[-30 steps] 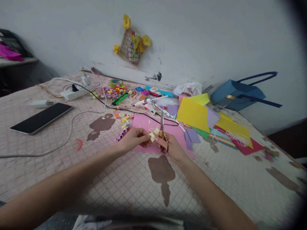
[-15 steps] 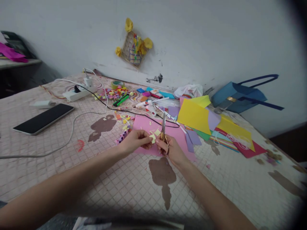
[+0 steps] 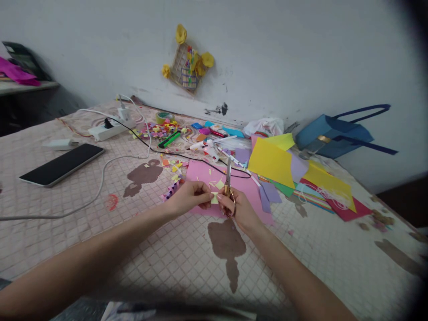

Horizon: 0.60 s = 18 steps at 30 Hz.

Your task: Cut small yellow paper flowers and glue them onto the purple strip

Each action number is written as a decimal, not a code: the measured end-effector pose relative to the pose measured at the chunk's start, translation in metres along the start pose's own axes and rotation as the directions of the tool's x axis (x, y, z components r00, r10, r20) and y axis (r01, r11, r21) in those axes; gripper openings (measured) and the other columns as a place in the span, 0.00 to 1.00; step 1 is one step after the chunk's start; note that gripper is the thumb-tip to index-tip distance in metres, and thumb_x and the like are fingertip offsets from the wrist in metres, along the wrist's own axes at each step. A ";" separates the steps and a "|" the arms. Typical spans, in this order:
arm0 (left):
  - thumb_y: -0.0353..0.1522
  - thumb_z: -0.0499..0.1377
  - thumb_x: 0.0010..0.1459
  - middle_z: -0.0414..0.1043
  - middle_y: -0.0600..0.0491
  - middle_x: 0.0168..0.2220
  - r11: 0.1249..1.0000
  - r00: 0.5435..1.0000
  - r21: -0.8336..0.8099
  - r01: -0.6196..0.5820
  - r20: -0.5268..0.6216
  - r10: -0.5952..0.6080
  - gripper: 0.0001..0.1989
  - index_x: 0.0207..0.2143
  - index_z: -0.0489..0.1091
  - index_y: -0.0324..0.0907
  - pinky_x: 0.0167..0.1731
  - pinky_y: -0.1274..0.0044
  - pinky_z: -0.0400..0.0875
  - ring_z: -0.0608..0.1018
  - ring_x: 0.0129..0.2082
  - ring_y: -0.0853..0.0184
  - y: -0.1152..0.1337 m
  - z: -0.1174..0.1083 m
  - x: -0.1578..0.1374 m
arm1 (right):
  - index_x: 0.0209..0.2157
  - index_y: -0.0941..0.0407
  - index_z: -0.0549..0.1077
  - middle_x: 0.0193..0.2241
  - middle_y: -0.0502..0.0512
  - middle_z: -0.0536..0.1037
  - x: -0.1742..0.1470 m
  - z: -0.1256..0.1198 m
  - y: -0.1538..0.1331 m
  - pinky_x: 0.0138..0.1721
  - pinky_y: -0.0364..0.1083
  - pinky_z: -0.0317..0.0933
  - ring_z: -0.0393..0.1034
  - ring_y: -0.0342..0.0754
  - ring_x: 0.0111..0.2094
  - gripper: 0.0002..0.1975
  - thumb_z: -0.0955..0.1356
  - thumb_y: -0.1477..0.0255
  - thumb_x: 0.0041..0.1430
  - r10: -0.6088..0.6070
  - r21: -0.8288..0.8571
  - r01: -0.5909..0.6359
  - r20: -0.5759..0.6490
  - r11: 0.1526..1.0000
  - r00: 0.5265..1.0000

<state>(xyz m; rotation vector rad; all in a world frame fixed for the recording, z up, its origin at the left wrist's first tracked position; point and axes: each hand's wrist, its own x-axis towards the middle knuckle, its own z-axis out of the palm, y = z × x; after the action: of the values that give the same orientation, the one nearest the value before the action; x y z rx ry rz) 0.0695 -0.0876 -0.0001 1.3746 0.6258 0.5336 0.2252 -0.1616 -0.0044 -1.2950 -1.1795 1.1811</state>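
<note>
Between the fingertips of both hands is a small pale yellow paper piece (image 3: 214, 199). My left hand (image 3: 195, 196) pinches its left side. My right hand (image 3: 238, 206) has thumb and finger at its right edge, and the same hand holds gold-handled scissors (image 3: 228, 174), their blades pointing away from me and looking closed. Beneath the hands lies a pink paper sheet (image 3: 200, 171) with another pale yellow scrap (image 3: 220, 184) and thin offcuts on it.
Coloured sheets (image 3: 270, 161) and a blue bag (image 3: 334, 133) stand at the right. A glue gun (image 3: 210, 151), a green cutter (image 3: 170, 139) and small paper pieces (image 3: 158, 130) lie behind. Left are a phone (image 3: 63, 165), a power strip (image 3: 112, 129) and a trailing cable (image 3: 100, 187).
The pale yellow paper piece has turned and sits more level between my fingertips. My right fingertips have come onto its edge. The scissors stay in my right hand.
</note>
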 end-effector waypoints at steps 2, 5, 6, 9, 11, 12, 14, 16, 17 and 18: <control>0.36 0.62 0.48 0.71 0.54 0.20 0.999 1.000 -0.052 0.004 -0.019 -0.005 0.12 0.26 0.65 0.36 0.25 0.79 0.69 0.73 0.20 0.74 0.001 0.000 0.000 | 0.25 0.57 0.62 0.15 0.43 0.62 -0.001 0.001 -0.002 0.15 0.38 0.46 0.53 0.36 0.14 0.14 0.64 0.60 0.55 -0.005 -0.004 0.005 0.003 1.000 1.000; 0.37 0.61 0.49 0.71 0.54 0.20 0.990 0.995 -0.140 -0.005 -0.098 -0.009 0.12 0.27 0.64 0.36 0.24 0.80 0.69 0.73 0.20 0.73 0.004 -0.001 0.000 | 0.29 0.56 0.62 0.19 0.45 0.63 -0.003 0.002 -0.004 0.17 0.39 0.49 0.57 0.38 0.17 0.18 0.60 0.55 0.57 -0.017 -0.023 0.018 0.051 1.000 0.999; 0.36 0.61 0.49 0.71 0.54 0.21 0.986 0.992 -0.164 -0.016 -0.130 -0.006 0.12 0.27 0.64 0.36 0.24 0.80 0.68 0.73 0.20 0.73 0.005 -0.001 0.000 | 0.30 0.56 0.62 0.20 0.46 0.63 -0.004 0.002 -0.004 0.18 0.39 0.50 0.58 0.39 0.19 0.18 0.59 0.54 0.57 -0.022 -0.038 0.025 0.079 0.999 0.997; 0.35 0.62 0.49 0.72 0.53 0.22 0.977 0.978 -0.206 -0.062 -0.206 0.018 0.11 0.27 0.64 0.36 0.24 0.80 0.68 0.74 0.21 0.73 0.008 -0.003 0.001 | 0.32 0.56 0.62 0.20 0.46 0.62 -0.006 0.004 -0.003 0.22 0.40 0.52 0.58 0.40 0.21 0.19 0.59 0.53 0.57 -0.018 -0.118 0.035 0.145 0.992 0.989; 0.34 0.62 0.49 0.72 0.53 0.23 0.971 0.970 -0.220 -0.092 -0.240 0.037 0.11 0.27 0.64 0.36 0.26 0.79 0.69 0.75 0.22 0.72 0.010 -0.004 0.001 | 0.30 0.56 0.62 0.19 0.45 0.62 -0.008 0.005 -0.003 0.21 0.40 0.51 0.57 0.39 0.20 0.19 0.58 0.53 0.58 -0.004 -0.190 0.034 0.156 0.981 0.988; 0.34 0.62 0.49 0.72 0.53 0.23 0.968 0.966 -0.228 -0.106 -0.256 0.045 0.10 0.27 0.64 0.36 0.27 0.79 0.69 0.75 0.23 0.72 0.011 -0.005 0.000 | 0.29 0.56 0.61 0.19 0.45 0.61 -0.009 0.005 -0.002 0.21 0.40 0.51 0.56 0.39 0.19 0.19 0.58 0.54 0.58 0.000 -0.228 0.036 0.155 0.973 0.988; 0.33 0.62 0.49 0.73 0.52 0.24 0.961 0.957 -0.247 -0.128 -0.284 0.055 0.10 0.26 0.64 0.36 0.30 0.78 0.70 0.76 0.25 0.71 0.012 -0.005 0.000 | 0.26 0.56 0.60 0.18 0.44 0.61 -0.010 0.006 -0.003 0.21 0.40 0.50 0.55 0.39 0.19 0.20 0.57 0.54 0.59 -0.003 -0.295 0.048 0.150 0.954 0.989; 0.31 0.62 0.48 0.73 0.52 0.25 0.954 0.951 -0.265 -0.143 -0.302 0.059 0.09 0.26 0.64 0.36 0.32 0.77 0.70 0.77 0.27 0.70 0.013 -0.005 -0.001 | 0.23 0.56 0.59 0.17 0.44 0.60 -0.010 0.006 -0.003 0.21 0.41 0.50 0.55 0.40 0.19 0.21 0.57 0.54 0.59 -0.022 -0.348 0.070 0.139 0.935 0.990; 0.31 0.62 0.48 0.73 0.52 0.25 0.951 0.950 -0.272 -0.147 -0.307 0.059 0.09 0.26 0.64 0.36 0.33 0.77 0.71 0.77 0.27 0.69 0.013 -0.005 -0.001 | 0.23 0.56 0.59 0.17 0.45 0.60 -0.011 0.006 -0.003 0.21 0.41 0.50 0.55 0.40 0.19 0.21 0.57 0.54 0.59 -0.032 -0.369 0.080 0.134 0.926 0.991; 0.31 0.62 0.48 0.73 0.52 0.25 0.949 0.949 -0.277 -0.149 -0.309 0.059 0.09 0.26 0.64 0.36 0.33 0.76 0.71 0.77 0.27 0.69 0.014 -0.005 -0.001 | 0.23 0.56 0.59 0.17 0.45 0.60 -0.010 0.006 -0.003 0.22 0.41 0.50 0.55 0.40 0.19 0.21 0.57 0.54 0.59 -0.043 -0.386 0.091 0.130 0.918 0.991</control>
<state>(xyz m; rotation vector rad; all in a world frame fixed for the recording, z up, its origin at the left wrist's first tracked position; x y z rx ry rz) 0.0654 -0.0833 0.0130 1.0531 0.6847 0.8968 0.2188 -0.1716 -0.0013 -1.4786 -1.5958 1.0138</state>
